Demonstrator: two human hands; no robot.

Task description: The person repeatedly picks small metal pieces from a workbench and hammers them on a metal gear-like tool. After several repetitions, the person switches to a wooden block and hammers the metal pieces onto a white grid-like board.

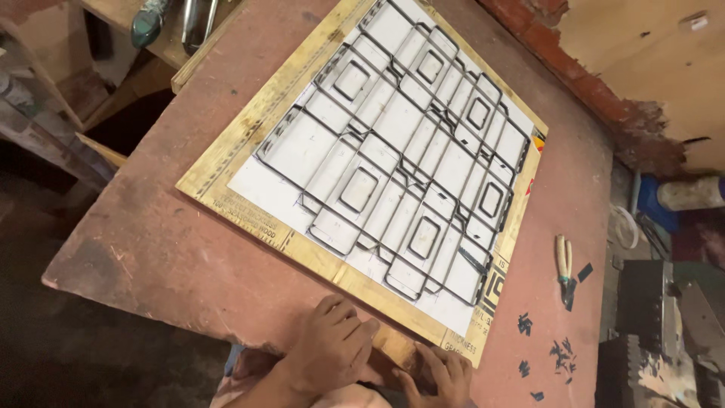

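Observation:
A square plywood die board (249,128) lies at an angle on a reddish worktable (151,242). White sheet covers its middle, with thin dark metal strips (408,143) set in it as box outlines. My left hand (332,347) rests palm down on the board's near corner, fingers curled over the edge. My right hand (442,378) touches the same edge just to the right, fingers bent against the wood. Neither hand holds a loose thing.
Pliers with pale handles (564,268) lie on the table to the right, with several small dark metal scraps (559,355) near them. A wooden shelf with tools (174,23) is at the top left. A brick wall (596,83) runs along the far right.

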